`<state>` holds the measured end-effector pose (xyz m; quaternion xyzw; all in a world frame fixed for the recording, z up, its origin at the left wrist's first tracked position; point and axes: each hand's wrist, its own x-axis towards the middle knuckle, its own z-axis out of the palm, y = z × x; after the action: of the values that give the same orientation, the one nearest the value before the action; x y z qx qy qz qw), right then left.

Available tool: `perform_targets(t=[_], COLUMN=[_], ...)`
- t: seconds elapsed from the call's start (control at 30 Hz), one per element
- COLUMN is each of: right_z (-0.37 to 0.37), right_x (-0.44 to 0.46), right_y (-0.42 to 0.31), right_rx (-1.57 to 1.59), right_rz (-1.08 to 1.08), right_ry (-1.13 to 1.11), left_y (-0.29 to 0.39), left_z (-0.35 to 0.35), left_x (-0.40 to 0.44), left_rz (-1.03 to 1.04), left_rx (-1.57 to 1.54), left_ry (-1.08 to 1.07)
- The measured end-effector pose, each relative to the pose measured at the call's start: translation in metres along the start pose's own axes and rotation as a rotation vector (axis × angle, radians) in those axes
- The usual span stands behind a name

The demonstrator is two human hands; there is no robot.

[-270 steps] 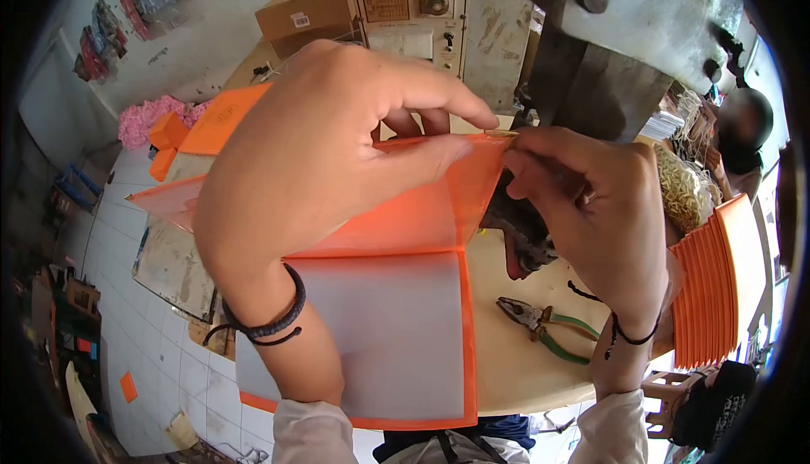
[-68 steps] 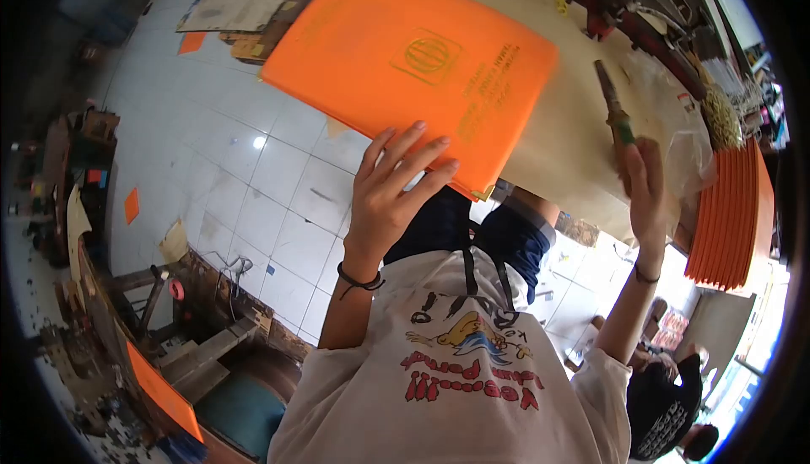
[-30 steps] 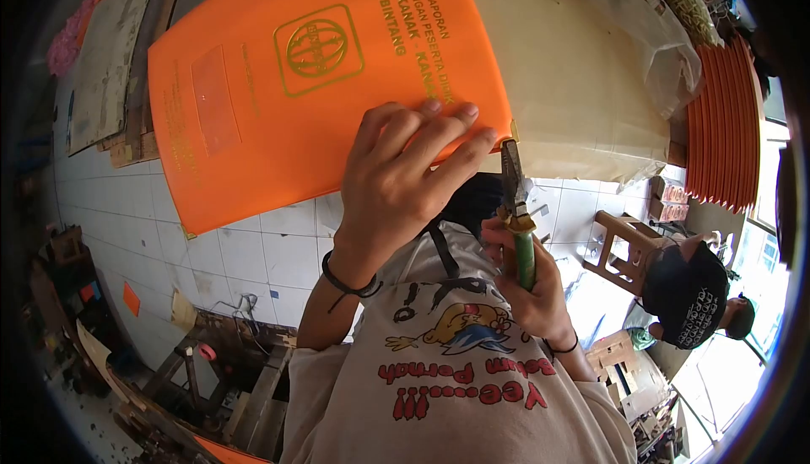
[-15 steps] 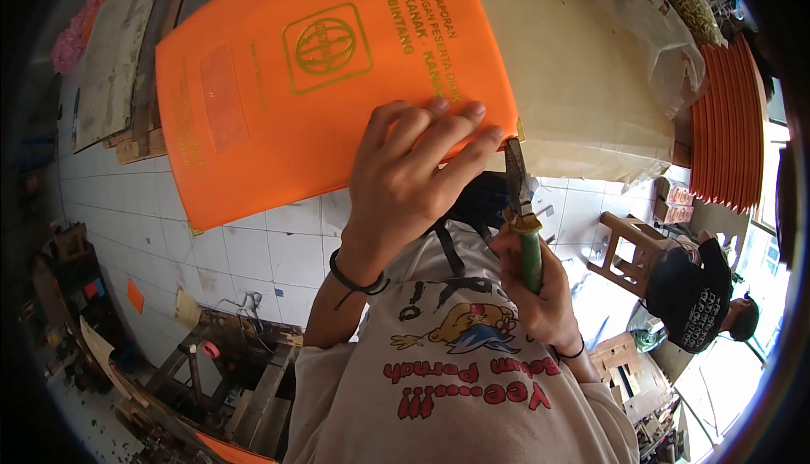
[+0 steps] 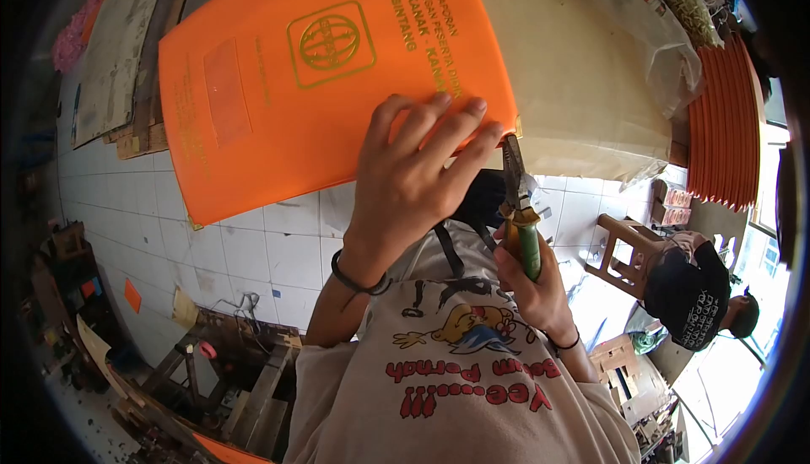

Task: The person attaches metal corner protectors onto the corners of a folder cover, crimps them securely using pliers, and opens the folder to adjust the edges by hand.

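Note:
An orange folder with gold lettering and a globe emblem lies at the table's near edge. My left hand rests on its cover, fingers spread, close to the near right corner. A small gold metal corner piece sits on that corner, and another metal corner piece shows at the near left. My right hand is wrapped round the green handles of a pair of pliers. The jaws point up at the folder's edge by the right corner piece; whether they grip it I cannot tell.
Brown paper covers the table under the folder. A stack of orange folders stands at the right, with clear plastic beside it. A person in a black shirt sits near a wooden stool. Machinery is lower left.
The pliers and my right hand have shifted slightly, the jaws now a little higher at the folder's edge. The folder's left side has moved up slightly. My left hand stays on the cover.

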<state>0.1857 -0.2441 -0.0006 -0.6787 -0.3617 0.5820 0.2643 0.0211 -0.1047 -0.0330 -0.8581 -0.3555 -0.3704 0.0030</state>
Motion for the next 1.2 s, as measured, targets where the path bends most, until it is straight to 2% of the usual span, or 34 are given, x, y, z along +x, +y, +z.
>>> perform_targets(t=[0.07,0.13,0.17,0.23,0.3,0.37,0.43,0.47,0.57,0.67,0.73,0.87,0.93,0.97,1.07,1.13,1.2], right_z=[0.000,-0.001,0.000,0.004,0.003,0.004,0.004,0.003,0.008,0.007,0.009,0.009,0.001,-0.002,-0.005,-0.006,-0.007], right_x=[0.001,0.000,0.000,0.001,0.000,0.000,-0.001,-0.001,-0.002,-0.002,-0.002,-0.001,-0.005,-0.009,-0.020,-0.025,-0.030], right_y=[0.003,0.006,0.009,0.017,0.012,0.011,0.018,0.020,0.014,0.018,0.022,0.023,-0.001,-0.013,-0.028,-0.036,-0.038], right_rx=[-0.001,-0.011,-0.011,-0.006,-0.060,-0.065,-0.116,-0.139,-0.081,-0.085,-0.143,-0.191,-0.054,0.017,0.155,0.149,0.171], right_rz=[-0.007,-0.009,-0.041,-0.103,-0.090,-0.125,-0.207,-0.252,-0.152,-0.040,-0.124,-0.226,-0.055,0.033,0.071,0.018,-0.025], right_ry=[0.012,0.006,0.018,0.048,0.030,0.053,0.068,0.074,0.101,-0.011,0.039,0.092,-0.020,-0.075,-0.079,-0.062,-0.036], left_y=[0.012,0.041,0.053,0.078,0.101,0.105,0.098,0.099,0.099,0.098,0.098,0.092,0.085,0.082,0.071,0.065,0.063], left_z=[-0.009,-0.006,-0.006,-0.017,0.005,0.016,0.022,0.021,0.018,0.019,0.020,0.019,0.012,0.010,0.003,-0.005,-0.004], left_x=[-0.004,-0.029,-0.052,-0.044,-0.048,-0.052,-0.050,-0.050,-0.050,-0.053,-0.053,-0.049,-0.047,-0.049,-0.055,-0.052,-0.041], left_rz=[-0.010,-0.104,-0.178,-0.774,-1.077,-1.195,-1.119,-1.105,-1.074,-1.074,-1.069,-1.024,-0.970,-0.974,-0.977,-0.986,-1.028], left_rx=[-0.106,-0.395,-0.624,-0.988,-1.497,-1.716,-1.643,-1.598,-1.512,-1.529,-1.541,-1.501,-1.485,-1.497,-1.474,-1.382,-1.683], left_ry=[0.046,0.193,0.099,-0.365,-0.267,-0.279,-0.433,-0.433,-0.419,-0.378,-0.359,-0.476,-0.564,-0.498,-0.288,-0.117,0.048])
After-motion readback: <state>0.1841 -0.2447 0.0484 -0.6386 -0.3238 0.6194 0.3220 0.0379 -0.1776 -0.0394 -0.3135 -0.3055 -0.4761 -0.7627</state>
